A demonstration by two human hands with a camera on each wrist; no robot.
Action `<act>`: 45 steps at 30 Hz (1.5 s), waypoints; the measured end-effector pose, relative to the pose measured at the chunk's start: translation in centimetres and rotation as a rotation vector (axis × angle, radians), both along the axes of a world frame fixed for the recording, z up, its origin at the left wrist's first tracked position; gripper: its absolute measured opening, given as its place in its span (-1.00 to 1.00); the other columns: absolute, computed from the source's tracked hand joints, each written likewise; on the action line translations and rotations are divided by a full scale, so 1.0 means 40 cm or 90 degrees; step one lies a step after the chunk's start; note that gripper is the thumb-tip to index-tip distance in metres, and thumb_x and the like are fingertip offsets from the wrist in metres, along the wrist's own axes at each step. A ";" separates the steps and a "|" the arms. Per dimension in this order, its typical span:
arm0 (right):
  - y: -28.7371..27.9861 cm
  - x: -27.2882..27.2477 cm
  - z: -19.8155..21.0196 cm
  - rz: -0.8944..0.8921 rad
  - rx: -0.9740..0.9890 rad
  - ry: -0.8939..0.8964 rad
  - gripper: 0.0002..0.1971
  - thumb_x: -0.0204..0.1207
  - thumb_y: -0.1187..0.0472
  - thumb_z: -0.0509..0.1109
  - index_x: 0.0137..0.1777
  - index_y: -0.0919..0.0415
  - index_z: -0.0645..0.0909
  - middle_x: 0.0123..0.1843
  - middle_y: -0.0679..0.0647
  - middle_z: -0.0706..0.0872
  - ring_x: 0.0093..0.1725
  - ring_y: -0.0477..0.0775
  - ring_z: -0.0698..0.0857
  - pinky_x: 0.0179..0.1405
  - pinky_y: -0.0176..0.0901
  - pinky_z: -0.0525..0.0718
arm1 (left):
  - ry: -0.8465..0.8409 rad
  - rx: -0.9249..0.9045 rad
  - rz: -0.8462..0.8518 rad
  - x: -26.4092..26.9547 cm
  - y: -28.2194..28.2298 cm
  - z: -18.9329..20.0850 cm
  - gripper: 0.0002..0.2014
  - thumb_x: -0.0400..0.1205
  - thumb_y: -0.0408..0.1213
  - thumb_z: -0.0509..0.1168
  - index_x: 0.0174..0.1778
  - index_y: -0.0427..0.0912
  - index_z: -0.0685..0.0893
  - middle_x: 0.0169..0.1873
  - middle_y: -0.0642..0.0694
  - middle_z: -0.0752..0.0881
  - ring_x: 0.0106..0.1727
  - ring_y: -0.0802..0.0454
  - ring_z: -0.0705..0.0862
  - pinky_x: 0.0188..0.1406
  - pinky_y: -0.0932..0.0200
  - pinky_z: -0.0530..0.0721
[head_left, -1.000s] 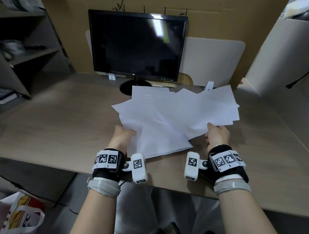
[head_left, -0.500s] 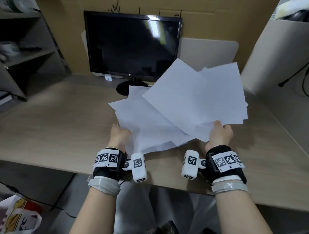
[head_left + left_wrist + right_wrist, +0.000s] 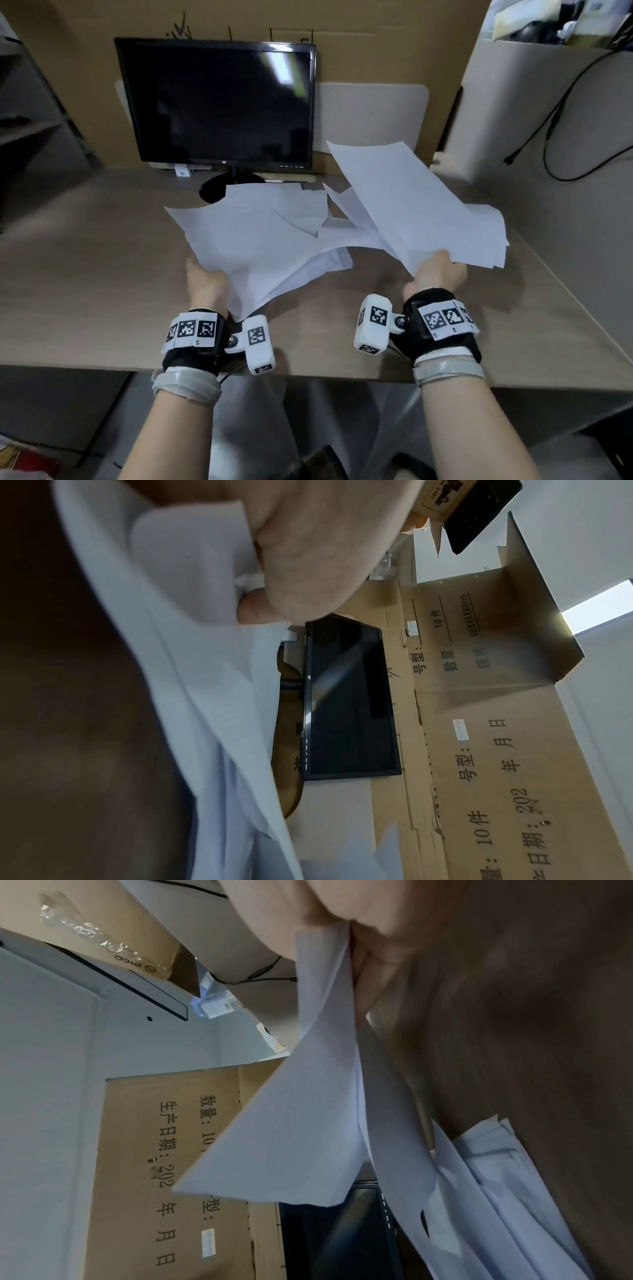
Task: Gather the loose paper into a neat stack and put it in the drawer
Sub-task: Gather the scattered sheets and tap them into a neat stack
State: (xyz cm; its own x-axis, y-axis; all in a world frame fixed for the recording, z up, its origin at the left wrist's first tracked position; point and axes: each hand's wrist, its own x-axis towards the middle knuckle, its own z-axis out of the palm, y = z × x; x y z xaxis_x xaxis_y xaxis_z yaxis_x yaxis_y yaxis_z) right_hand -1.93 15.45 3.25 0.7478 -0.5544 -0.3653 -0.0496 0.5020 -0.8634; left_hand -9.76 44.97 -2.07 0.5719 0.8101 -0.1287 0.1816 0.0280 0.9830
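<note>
Several loose white paper sheets are split into two bunches over the wooden desk [image 3: 96,274]. My left hand [image 3: 205,281] grips the near corner of the left bunch [image 3: 260,240], whose far edges reach the monitor's foot. My right hand [image 3: 436,274] pinches the near edge of the right bunch [image 3: 411,205], lifted and tilted up to the right. In the left wrist view the fingers [image 3: 308,561] curl over the paper [image 3: 192,669]. In the right wrist view the fingers [image 3: 377,947] clamp the sheets [image 3: 308,1123]. No drawer shows in any view.
A dark monitor [image 3: 219,102] stands at the back of the desk before a cardboard wall [image 3: 376,41]. A white partition [image 3: 548,120] with a hanging black cable [image 3: 555,137] bounds the right side. Shelves [image 3: 27,120] stand at the left.
The papers went from one overlapping pile on the desk to two bunches. My right hand lifted its sheets and swung them right. My left hand raised its bunch.
</note>
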 end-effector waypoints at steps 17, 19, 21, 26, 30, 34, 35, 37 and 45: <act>0.002 -0.014 0.027 0.245 -0.003 -0.013 -0.86 0.63 0.28 0.19 0.08 0.30 0.52 -0.13 0.12 0.58 -0.30 0.12 0.56 -0.52 -0.30 0.52 | -0.040 -0.033 -0.101 0.036 -0.071 0.019 -0.63 0.62 -0.60 0.13 0.32 -0.26 0.49 -0.05 -0.18 0.67 0.02 -0.22 0.69 -0.10 0.05 0.62; 0.041 -0.019 0.037 0.286 -0.008 -0.025 -0.82 0.65 0.26 0.21 0.15 0.30 0.56 -0.08 0.10 0.65 -0.24 0.09 0.63 -0.48 -0.28 0.58 | -0.065 -0.046 -0.121 0.025 -0.059 0.019 -0.57 0.56 -0.57 0.23 0.36 -0.29 0.47 -0.01 -0.17 0.70 0.07 -0.23 0.72 -0.12 0.06 0.67; 0.084 -0.019 0.056 0.318 -0.016 -0.040 -0.81 0.67 0.25 0.21 0.17 0.30 0.57 -0.04 0.11 0.67 -0.21 0.09 0.65 -0.44 -0.24 0.62 | -0.096 -0.069 -0.141 0.011 -0.047 0.017 -0.21 0.54 -0.55 0.40 0.65 -0.14 0.21 0.22 -0.09 0.70 0.20 -0.12 0.75 0.08 -0.05 0.75; 0.204 -0.010 0.109 0.373 -0.073 -0.048 -0.88 0.66 0.25 0.19 0.02 0.30 0.49 -0.22 0.09 0.55 -0.32 0.09 0.55 -0.58 -0.32 0.53 | -0.086 -0.187 -0.236 -0.029 -0.010 0.047 -0.51 0.66 -0.21 0.47 0.47 -0.14 0.47 0.23 -0.25 0.79 0.03 -0.16 0.84 0.02 -0.15 0.79; 0.282 -0.003 0.107 0.424 -0.139 -0.026 -0.75 0.72 0.18 0.22 -0.23 0.14 0.40 -0.28 0.00 0.46 -0.36 -0.02 0.48 -0.31 -0.15 0.59 | -0.129 -0.341 -0.264 -0.057 0.044 0.065 -0.37 0.65 0.39 0.20 0.35 -0.05 0.70 0.18 -0.22 0.84 0.21 -0.20 0.82 0.30 -0.20 0.74; 0.301 0.011 0.073 0.447 -0.138 0.005 -0.70 0.75 0.13 0.23 -0.26 0.04 0.34 -0.25 -0.03 0.42 -0.33 -0.06 0.46 -0.22 -0.11 0.61 | -0.162 -0.364 -0.260 -0.055 0.079 0.056 -0.29 0.63 0.42 0.20 0.47 -0.08 0.63 0.30 -0.27 0.77 0.22 -0.19 0.83 0.20 -0.13 0.79; 0.296 0.014 0.068 0.445 -0.135 0.009 -0.70 0.75 0.14 0.23 -0.25 0.04 0.34 -0.24 -0.03 0.41 -0.33 -0.08 0.45 -0.28 -0.16 0.59 | -0.164 -0.372 -0.225 -0.052 0.083 0.053 -0.29 0.63 0.36 0.29 0.50 -0.14 0.57 0.31 -0.30 0.76 0.16 -0.19 0.85 0.07 -0.10 0.83; 0.284 0.027 0.057 0.445 -0.129 0.022 -0.76 0.75 0.14 0.23 -0.20 0.07 0.39 -0.23 -0.03 0.41 -0.32 -0.09 0.45 -0.21 -0.12 0.62 | -0.163 -0.360 -0.174 -0.045 0.091 0.044 -0.34 0.65 0.09 0.44 0.52 -0.27 0.47 0.29 -0.38 0.75 0.09 -0.20 0.87 -0.12 -0.02 0.85; 0.243 0.047 -0.003 0.411 -0.041 0.047 -0.91 0.68 0.27 0.31 0.07 0.26 0.62 -0.13 0.12 0.76 -0.24 0.16 0.73 -0.27 -0.03 0.70 | -0.072 -0.283 -0.205 -0.028 0.079 0.042 -0.64 0.69 -0.23 0.40 0.30 -0.42 0.67 0.17 -0.35 0.82 0.18 -0.26 0.83 0.03 -0.02 0.83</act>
State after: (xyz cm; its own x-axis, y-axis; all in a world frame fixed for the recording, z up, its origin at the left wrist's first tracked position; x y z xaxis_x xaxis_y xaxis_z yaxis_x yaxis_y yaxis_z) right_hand -0.07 25.19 3.11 0.9118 -0.0248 -0.4099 -0.3846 0.2985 -0.8735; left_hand -10.88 48.14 -0.37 0.8115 0.4738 -0.3421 0.1438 0.4055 0.9027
